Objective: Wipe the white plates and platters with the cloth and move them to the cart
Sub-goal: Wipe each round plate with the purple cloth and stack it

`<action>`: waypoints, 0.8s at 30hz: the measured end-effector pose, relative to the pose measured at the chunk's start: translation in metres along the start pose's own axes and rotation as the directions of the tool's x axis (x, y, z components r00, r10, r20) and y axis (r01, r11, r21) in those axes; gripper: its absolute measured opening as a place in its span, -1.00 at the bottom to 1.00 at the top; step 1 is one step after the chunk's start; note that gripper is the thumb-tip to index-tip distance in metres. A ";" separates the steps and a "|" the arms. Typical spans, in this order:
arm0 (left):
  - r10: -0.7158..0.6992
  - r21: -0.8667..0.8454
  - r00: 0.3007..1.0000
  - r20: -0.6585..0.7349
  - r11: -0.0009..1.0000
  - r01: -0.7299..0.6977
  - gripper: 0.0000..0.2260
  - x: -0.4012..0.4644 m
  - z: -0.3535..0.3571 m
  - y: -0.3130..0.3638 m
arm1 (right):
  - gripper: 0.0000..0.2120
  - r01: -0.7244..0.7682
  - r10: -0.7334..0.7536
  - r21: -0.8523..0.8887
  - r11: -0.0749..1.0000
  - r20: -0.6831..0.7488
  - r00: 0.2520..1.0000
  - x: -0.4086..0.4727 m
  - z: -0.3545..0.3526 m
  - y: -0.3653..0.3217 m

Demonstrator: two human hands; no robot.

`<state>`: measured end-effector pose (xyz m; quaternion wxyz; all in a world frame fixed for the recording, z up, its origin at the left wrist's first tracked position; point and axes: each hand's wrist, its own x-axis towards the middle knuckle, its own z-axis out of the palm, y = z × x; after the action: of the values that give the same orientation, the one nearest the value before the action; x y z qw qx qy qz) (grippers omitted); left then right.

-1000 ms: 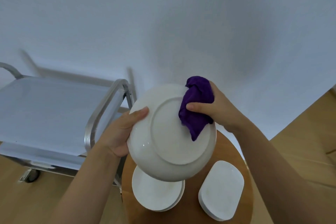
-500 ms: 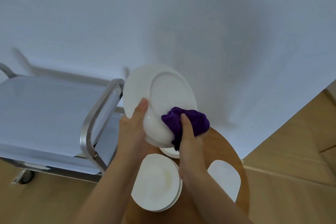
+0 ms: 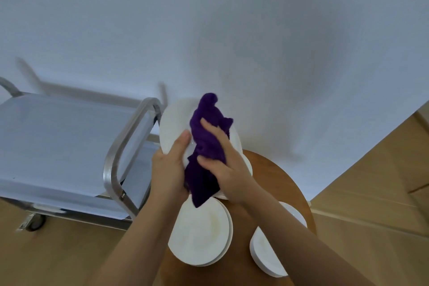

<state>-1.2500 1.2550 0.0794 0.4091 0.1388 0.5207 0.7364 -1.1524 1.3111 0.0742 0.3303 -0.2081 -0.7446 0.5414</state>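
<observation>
The left hand grips a white plate by its lower edge, thumb laid up across the near face and fingers hidden behind it, so the plate stands tilted on edge above the round wooden counter. The right hand presses a purple cloth against the plate's near face: its thumb and forefinger curl round the bunched fabric. The cloth covers much of the plate, one end sticking up past the top rim and the other hanging down below both hands.

On the counter below lies a stack of round white plates, nearest the camera and partly under the left forearm. To the right of it, a stack of white platters shows on both sides of the right forearm, which crosses over it. Another white dish peeks out behind the right hand; its shape cannot be told.

To the left stands the metal cart, its top shelf pale and flat, its tubular handle just beside the held plate's left edge. A caster rests on the wooden floor.
</observation>
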 end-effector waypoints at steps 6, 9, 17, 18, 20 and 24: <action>-0.186 -0.187 0.982 -0.023 0.966 0.179 -0.52 0.002 -0.009 -0.008 | -0.46 0.277 -0.329 -0.454 0.847 -0.038 0.944 -0.024 0.012 0.022; -0.226 -0.272 0.974 0.019 0.936 0.222 -0.45 0.005 -0.016 -0.010 | -0.46 0.373 -0.444 -0.515 0.772 -0.017 0.896 -0.033 -0.004 0.042; -0.200 -0.145 0.971 0.134 0.965 0.219 -0.79 0.016 -0.032 -0.011 | -0.45 0.250 -0.299 -0.482 0.839 -0.025 0.954 -0.044 -0.051 0.080; -0.207 -0.124 0.966 0.157 0.966 0.228 -0.81 0.017 -0.034 -0.010 | -0.45 0.219 -0.262 -0.478 0.851 -0.024 0.965 -0.044 -0.057 0.082; -0.219 -0.064 0.962 0.163 0.971 0.232 -0.82 0.020 -0.037 -0.007 | -0.46 0.173 -0.204 -0.517 0.838 -0.003 0.979 -0.041 -0.067 0.083; -0.222 -0.027 0.967 0.126 0.973 0.227 -0.68 0.021 -0.044 -0.006 | -0.48 -0.202 0.054 -0.387 0.900 -0.359 0.932 -0.024 -0.068 0.081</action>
<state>-1.2880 1.2433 0.0509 0.5238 0.1151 0.4919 0.6859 -1.0910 1.3670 0.0045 0.3646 -0.4133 -0.7592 0.3462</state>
